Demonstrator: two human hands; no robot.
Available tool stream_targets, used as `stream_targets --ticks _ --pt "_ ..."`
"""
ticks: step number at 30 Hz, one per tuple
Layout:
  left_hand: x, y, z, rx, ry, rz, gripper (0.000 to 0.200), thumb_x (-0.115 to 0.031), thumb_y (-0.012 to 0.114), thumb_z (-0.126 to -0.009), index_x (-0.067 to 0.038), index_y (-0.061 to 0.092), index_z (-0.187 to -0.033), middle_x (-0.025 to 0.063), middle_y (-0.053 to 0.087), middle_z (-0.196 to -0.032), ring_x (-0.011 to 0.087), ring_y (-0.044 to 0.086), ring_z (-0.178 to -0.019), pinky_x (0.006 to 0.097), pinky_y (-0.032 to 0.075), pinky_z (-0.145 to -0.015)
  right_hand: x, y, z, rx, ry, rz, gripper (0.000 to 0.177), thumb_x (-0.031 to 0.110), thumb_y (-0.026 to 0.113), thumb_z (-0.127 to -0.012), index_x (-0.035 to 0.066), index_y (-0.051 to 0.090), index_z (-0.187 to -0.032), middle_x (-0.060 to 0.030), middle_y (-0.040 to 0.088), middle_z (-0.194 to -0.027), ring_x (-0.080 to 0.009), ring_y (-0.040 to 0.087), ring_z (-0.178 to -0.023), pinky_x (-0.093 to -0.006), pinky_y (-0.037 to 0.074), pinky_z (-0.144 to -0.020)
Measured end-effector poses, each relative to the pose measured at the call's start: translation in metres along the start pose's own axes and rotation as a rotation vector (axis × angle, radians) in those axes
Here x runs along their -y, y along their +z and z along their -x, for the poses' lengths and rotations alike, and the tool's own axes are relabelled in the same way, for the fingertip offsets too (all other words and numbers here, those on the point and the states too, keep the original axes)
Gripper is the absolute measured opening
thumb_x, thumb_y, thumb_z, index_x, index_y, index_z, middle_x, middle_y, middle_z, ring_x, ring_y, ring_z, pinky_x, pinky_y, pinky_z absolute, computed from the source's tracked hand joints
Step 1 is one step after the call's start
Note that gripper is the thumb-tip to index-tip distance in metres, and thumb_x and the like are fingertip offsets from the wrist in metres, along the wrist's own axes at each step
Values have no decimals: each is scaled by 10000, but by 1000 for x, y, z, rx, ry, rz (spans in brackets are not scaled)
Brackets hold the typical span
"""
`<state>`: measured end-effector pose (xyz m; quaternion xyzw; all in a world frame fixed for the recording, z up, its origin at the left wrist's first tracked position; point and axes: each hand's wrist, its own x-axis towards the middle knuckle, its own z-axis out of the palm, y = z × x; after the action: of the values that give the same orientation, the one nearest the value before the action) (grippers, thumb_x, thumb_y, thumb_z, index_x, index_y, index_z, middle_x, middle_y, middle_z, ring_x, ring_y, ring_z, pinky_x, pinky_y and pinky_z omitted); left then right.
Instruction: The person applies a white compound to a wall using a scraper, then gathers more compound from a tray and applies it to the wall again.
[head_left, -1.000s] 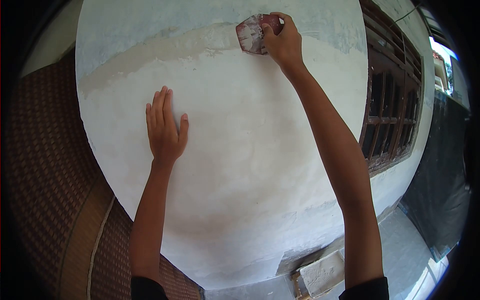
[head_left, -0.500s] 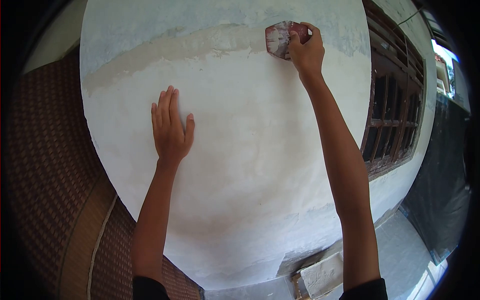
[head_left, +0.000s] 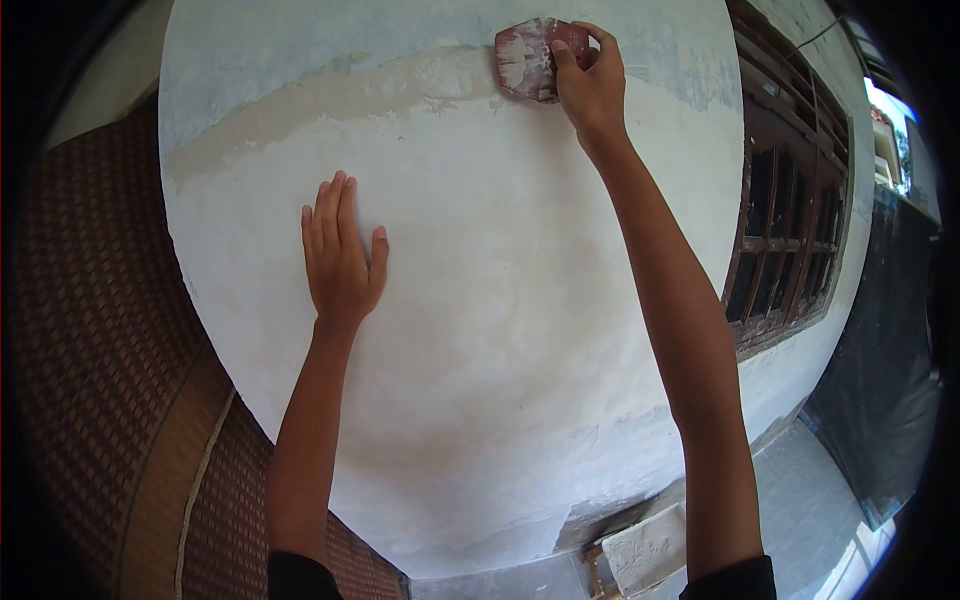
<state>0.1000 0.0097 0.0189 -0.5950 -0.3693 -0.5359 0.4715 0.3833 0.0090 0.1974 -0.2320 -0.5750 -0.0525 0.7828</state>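
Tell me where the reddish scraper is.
The reddish-brown flat scraper is at the top of the head view, held by the right hand against the white plastered wall, left of the dark wooden window.

Bare arms, black sleeves

The left sleeve (head_left: 297, 578) and right sleeve (head_left: 728, 582) are plain black fabric at the upper arms; forearms, left hand (head_left: 340, 255) and right hand (head_left: 590, 90) are uncovered.

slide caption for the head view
Right hand holds a red scraper against the plastered wall; left hand lies flat.
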Motion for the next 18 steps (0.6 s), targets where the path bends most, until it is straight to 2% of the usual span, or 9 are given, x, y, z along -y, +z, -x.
stream_targets --ticks 1,3,7,8,10,11,15,16,18 --pt "1 0 1 5 2 1 625 -187 558 -933 -32 376 -1510 116 397 -1561 297 327 -1474 515 216 -1217 0 3 1 -2 5 1 387 174 661 -951 62 555 -1306 -147 683 -1096 -206 678 -950 -342 557 -825" --pt "2 1 1 9 8 45 631 -176 522 -945 -41 330 -1530 114 360 -1584 302 276 -1495 527 174 -1223 2 6 2 49 -77 304 393 182 665 -947 62 554 -1303 -158 683 -1101 -217 681 -959 -355 561 -814" --pt "1 0 1 22 -14 33 633 -178 521 -945 -41 327 -1532 113 360 -1584 302 277 -1494 526 173 -1224 0 -11 -11 -90 39 49 401 177 668 -940 93 564 -1318 -142 690 -1031 -224 680 -960 -360 554 -821" --pt "1 0 1 22 -15 31 633 -180 521 -945 -42 327 -1532 113 358 -1585 303 276 -1495 526 172 -1225 0 -9 -13 -89 36 47 401 177 668 -940 93 564 -1318 -142 690 -1031 -224 680 -960 -360 554 -821" --pt "0 2 1 28 -12 35 632 -181 520 -946 -43 328 -1532 112 357 -1585 303 275 -1495 526 170 -1225 1 -1 -9 45 -115 177 390 180 675 -934 89 581 -1301 -135 686 -1015 -229 681 -972 -361 546 -842" --pt "1 2 1 26 -4 34 632 -184 518 -947 -45 327 -1533 111 352 -1588 303 273 -1496 527 168 -1226 7 1 -1 113 -108 253 382 181 680 -929 92 593 -1290 -137 694 -1031 -230 682 -990 -360 538 -867" --pt "2 1 1 23 -4 40 626 -190 512 -950 -48 329 -1531 110 344 -1591 303 271 -1495 529 164 -1227 -4 -17 -17 -2 -22 299 375 182 666 -936 95 592 -1293 -148 705 -1081 -221 688 -985 -340 548 -840" --pt "1 1 1 19 -6 38 626 -190 512 -950 -48 329 -1531 110 344 -1591 303 271 -1495 529 164 -1227 -1 -21 -19 -48 21 195 372 188 667 -939 96 594 -1292 -139 699 -1071 -209 685 -955 -330 550 -818" --pt "-1 0 1 30 -22 29 625 -189 511 -951 -47 327 -1531 110 340 -1593 304 274 -1494 531 164 -1226 1 -18 -20 -40 -20 170 375 190 670 -939 98 592 -1294 -133 696 -1063 -203 680 -944 -334 548 -820"
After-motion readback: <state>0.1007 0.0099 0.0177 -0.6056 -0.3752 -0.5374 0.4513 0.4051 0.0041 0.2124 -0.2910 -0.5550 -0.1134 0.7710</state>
